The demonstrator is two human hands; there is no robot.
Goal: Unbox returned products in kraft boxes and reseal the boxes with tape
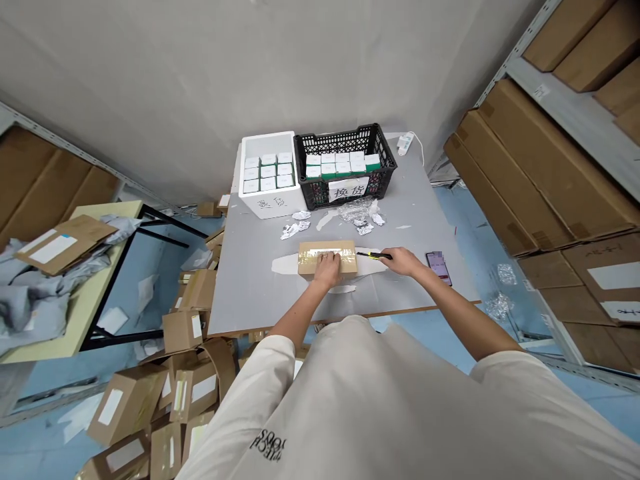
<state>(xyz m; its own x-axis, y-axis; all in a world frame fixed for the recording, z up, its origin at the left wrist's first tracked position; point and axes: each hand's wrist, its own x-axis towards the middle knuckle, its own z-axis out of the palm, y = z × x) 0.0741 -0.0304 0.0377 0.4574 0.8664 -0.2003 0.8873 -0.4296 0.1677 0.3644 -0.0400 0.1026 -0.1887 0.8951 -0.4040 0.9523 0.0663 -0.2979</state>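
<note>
A small brown cardboard box [306, 259] with shiny tape across its top lies on the grey table [245, 287]. My left hand [327, 268] rests on top of the box, palm down, its fingers stretched over the tape. To the right of the box, my right hand [401, 260] is wrapped round a black and yellow utility knife [377, 255]. The knife points left, its tip close to the box's right end; whether it touches cannot be told. A whitish worn patch [285, 265] of the tabletop shows around the box.
Behind stand a white foam box [273, 205] and a black crate [345, 143], both holding small white-and-green boxes. Crumpled paper [295, 229] and clear plastic wrap [357, 209] lie before them. A phone [439, 268] sits at right. Cardboard boxes [125, 400] heap on the floor at left.
</note>
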